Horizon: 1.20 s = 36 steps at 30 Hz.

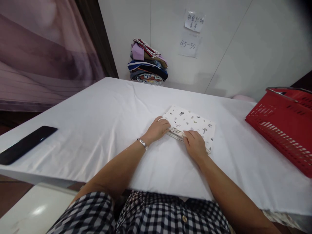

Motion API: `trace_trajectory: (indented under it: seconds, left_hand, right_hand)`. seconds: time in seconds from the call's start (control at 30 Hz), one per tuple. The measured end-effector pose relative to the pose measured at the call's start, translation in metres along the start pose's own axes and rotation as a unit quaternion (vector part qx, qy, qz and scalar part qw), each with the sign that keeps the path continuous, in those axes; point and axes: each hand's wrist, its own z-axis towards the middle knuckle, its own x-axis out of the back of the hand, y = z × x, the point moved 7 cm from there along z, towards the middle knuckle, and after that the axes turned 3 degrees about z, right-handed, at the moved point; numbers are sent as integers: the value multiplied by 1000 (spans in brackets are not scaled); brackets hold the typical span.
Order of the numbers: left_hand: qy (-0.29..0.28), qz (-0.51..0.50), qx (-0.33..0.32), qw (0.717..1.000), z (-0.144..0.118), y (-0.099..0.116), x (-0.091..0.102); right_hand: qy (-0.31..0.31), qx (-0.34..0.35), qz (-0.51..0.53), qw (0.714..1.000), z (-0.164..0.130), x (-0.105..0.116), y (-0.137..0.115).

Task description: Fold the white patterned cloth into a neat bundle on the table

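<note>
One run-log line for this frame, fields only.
left hand: on folded printed cloth, near edge | right hand: same edge | table: phone left, red basket right

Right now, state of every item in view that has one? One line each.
Printed cloth: folded flat on the table, both hands on its near edge.
Left hand: fingers curled over the cloth's left corner.
Right hand: pressing on the cloth's near edge.
Red basket: upright at the table's right side, handle down; contents not visible.
Phone: face up, screen dark.
Cloth pile: stacked against the wall.
Table: covered by white sheet.
</note>
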Motion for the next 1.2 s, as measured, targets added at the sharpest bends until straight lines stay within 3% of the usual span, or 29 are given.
trace_trajectory:
  seconds: [0.2,0.37,0.7,1.2]
  left_hand:
    - [-19,-4,12,1000,-3,0,-2]
    - [-22,-18,16,999,-6,-2,1]
    - [5,-24,22,999,-16,-27,8]
    - [1,-22,43,999,-19,-30,6]
  right_hand:
    - [-44,16,-1,999,-2,-7,-3]
    - [-37,16,7,999,-5,-6,-3]
    - [-40,10,24,999,-6,-8,-1]
    - [-36,18,36,999,-7,-9,-1]
